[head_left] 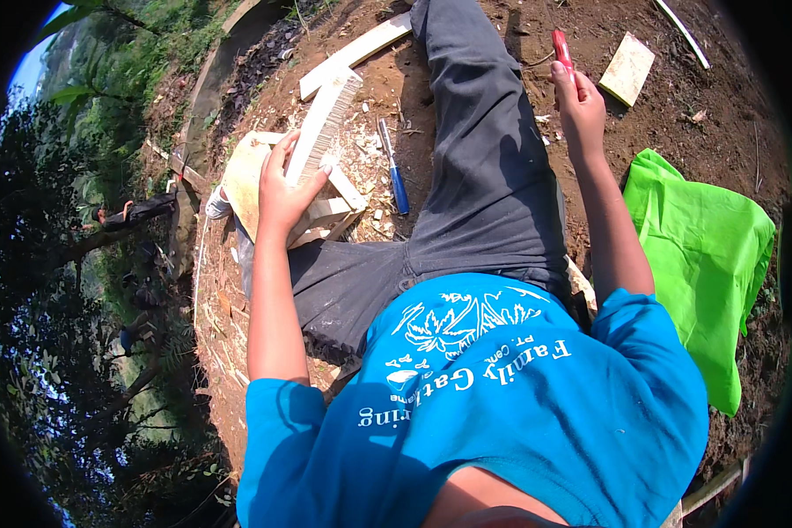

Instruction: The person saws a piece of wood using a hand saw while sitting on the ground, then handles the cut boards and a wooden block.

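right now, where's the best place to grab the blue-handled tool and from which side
Probably by the blue handle, from the near side: the tool lies with that thicker end nearer, its slim metal shaft pointing away.

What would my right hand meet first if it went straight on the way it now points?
Past the red handle in your right hand, the way looks free: just brown soil toward the picture's top edge, though depth is hard to judge.
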Demonstrator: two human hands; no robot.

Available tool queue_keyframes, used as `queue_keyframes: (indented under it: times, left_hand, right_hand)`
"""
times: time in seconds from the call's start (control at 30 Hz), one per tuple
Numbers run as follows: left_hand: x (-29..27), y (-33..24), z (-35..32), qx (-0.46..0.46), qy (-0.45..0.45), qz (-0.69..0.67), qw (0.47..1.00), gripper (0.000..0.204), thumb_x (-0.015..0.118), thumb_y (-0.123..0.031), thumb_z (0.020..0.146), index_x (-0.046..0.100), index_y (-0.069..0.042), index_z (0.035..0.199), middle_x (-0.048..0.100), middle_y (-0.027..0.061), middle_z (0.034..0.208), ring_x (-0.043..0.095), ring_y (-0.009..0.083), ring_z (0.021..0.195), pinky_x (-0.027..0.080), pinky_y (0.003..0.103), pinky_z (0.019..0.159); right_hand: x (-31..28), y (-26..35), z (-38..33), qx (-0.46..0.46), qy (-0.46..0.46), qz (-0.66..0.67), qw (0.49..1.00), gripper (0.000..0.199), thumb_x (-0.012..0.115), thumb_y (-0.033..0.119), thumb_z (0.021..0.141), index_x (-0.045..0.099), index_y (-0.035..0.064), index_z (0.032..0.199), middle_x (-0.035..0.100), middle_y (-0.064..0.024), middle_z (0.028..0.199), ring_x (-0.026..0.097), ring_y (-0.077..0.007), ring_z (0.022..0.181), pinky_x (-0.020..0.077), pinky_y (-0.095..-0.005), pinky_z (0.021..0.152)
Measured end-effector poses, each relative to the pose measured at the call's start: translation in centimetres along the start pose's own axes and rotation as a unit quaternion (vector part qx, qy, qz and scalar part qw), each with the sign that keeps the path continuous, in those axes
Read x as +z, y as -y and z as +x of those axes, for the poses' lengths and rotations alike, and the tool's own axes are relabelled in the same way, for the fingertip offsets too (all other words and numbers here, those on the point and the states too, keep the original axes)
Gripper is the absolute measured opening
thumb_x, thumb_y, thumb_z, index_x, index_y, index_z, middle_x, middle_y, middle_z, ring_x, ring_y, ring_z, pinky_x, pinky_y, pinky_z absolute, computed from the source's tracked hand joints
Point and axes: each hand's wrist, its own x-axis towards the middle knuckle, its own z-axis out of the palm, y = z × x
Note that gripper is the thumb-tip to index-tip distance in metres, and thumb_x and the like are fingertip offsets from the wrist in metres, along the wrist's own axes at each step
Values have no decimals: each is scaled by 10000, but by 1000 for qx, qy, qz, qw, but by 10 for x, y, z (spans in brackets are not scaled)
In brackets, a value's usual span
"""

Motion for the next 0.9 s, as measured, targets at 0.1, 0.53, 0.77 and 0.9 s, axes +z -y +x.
queue_keyframes:
  times: [0.1, 0.53, 0.77, 0.9]
  left_hand:
    - [16, -16, -49, -59, -27, -254, 965, 674, 808, -207, 859, 511, -8, 1430, 630, 108, 1246, 622, 178, 1128, 506, 335, 968]
    - [31, -6, -114, -117, -155, -569, 799, 599, 596, -303, 946, 469, 35, 1424, 575, 126, 1320, 564, 221, 1213, 432, 380, 1072]
    - [23, 25, -106, -199, -191, -545, 791, 545, 578, -234, 924, 504, 47, 1386, 592, 127, 1299, 563, 211, 1209, 412, 370, 1080]
    - [15, 34, -103, -183, -200, -491, 828, 571, 575, -228, 903, 480, 68, 1381, 573, 170, 1314, 554, 243, 1214, 415, 388, 1076]
  right_hand:
    - [-15, -47, -16, -5, -15, -209, 978, 484, 701, 525, 948, 663, 61, 814, 535, -31, 627, 490, -130, 594, 407, -320, 585]
    - [-17, -98, 72, -29, 105, -293, 950, 376, 677, 353, 992, 751, -11, 1052, 765, -142, 936, 731, -210, 885, 544, -348, 825]
    - [247, -34, 204, -222, 362, -306, 852, 464, 723, 489, 894, 750, 139, 1198, 746, -150, 1141, 713, -307, 1073, 540, -409, 935]
    - [339, -114, 255, -293, 427, -481, 707, 877, 787, 619, 748, 565, 153, 1457, 611, -197, 1410, 559, -389, 1324, 458, -462, 1115]
